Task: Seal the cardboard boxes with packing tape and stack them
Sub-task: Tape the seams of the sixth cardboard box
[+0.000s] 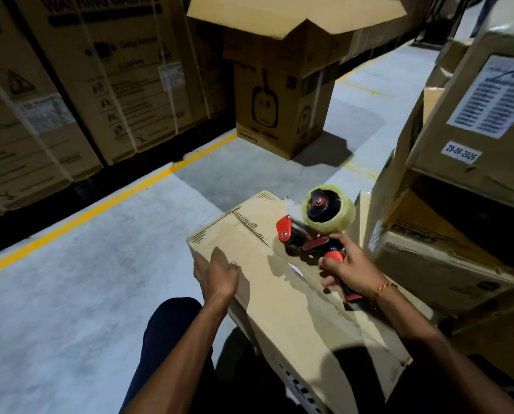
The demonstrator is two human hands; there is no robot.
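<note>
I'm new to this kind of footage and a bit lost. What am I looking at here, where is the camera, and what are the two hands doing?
There is no machine here: a person works with bare hands, and the single picture comes from a camera worn on their head, looking forward and down.

In front of them lies a long cardboard box, with a strip of clear tape already along its top seam. The left hand rests on the box's near-left edge, fingers fairly straight, steadying it. The right hand grips the handle of a red and black tape dispenser, which carries a roll of clear packing tape and sits just above the box top.

Around them is a grey warehouse floor with a yellow line, a tall box with open flaps standing further off, and stacked boxes on the right.
</note>
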